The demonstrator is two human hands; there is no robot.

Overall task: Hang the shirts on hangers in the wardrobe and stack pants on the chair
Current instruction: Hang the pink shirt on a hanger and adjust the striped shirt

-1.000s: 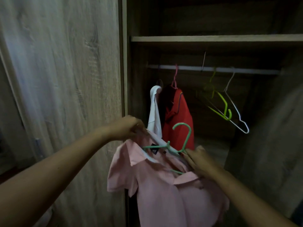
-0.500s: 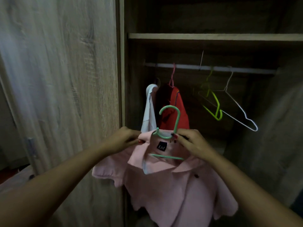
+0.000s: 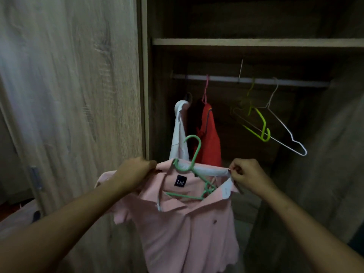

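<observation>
- Head view: person is standing at the open wardrobe (image 3: 256,42), holding the pink shirt (image 3: 187,223) up in front of it, below the rail (image 3: 222,79).
- L hand (image 3: 136,171): fingers (image 3: 150,167) are curling round one end of the collar; R hand (image 3: 249,175) is pinching the other end.
- Green hanger (image 3: 198,152) is sitting crooked in the neck, hook poking up, one arm tilting low toward R side.
- Step, prob.: seating shirt on hanger, not yet hung.
- Next is needing: shoulders squared over hanger arms, then hook lifted to rail, gap betw. red shirt (image 3: 208,142) & lime hanger (image 3: 263,126).
</observation>
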